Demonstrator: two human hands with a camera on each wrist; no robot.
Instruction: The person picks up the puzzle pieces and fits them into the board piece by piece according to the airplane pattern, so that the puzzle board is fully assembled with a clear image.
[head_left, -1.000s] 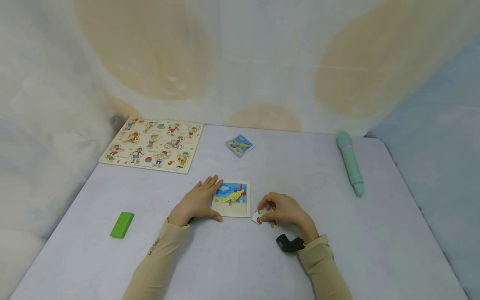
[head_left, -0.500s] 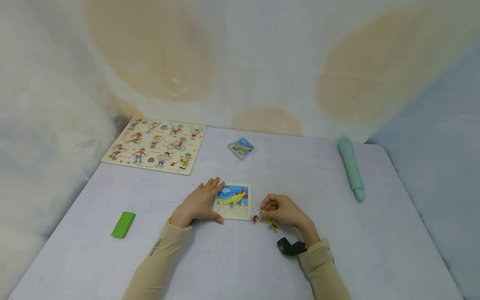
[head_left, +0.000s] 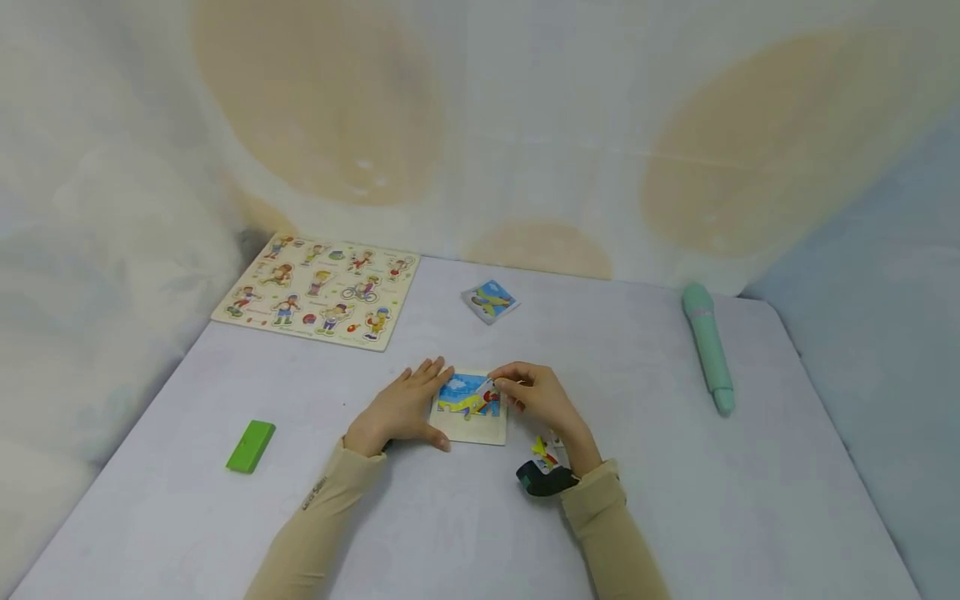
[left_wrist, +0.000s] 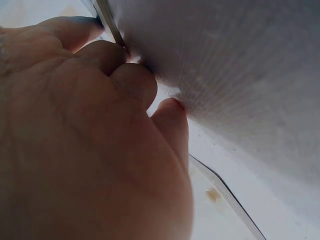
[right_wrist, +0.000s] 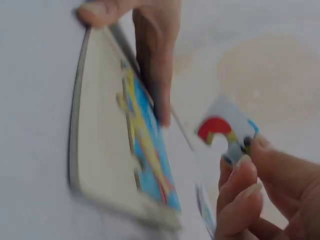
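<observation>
My left hand [head_left: 397, 408] lies against the left edge of a small wooden puzzle tray [head_left: 480, 431], thumb and fingers spread. Pieces showing a yellow plane on blue sky [right_wrist: 150, 145] fill the upper part of the tray; its lower strip is bare wood. Over the tray's right side, my right hand [head_left: 543, 400] pinches a puzzle piece [right_wrist: 227, 115], white with a red patch, between thumb and fingertips. The right wrist view shows this piece raised off the tray. Beside the right wrist lie loose puzzle pieces [head_left: 542, 450], partly hidden. In the left wrist view, the left fingers [left_wrist: 135, 85] touch the tray's edge.
A pegless-looking board with sports figures [head_left: 348, 325] lies at the back left. Behind the tray is a small square plane picture [head_left: 491, 302]. A green block [head_left: 251, 447] sits on the left, a mint microphone-shaped object [head_left: 708, 350] on the right.
My right hand has picked up a puzzle piece from the loose ones at the right and carried it left and away from me, over the tray. The left hand stays in place.
</observation>
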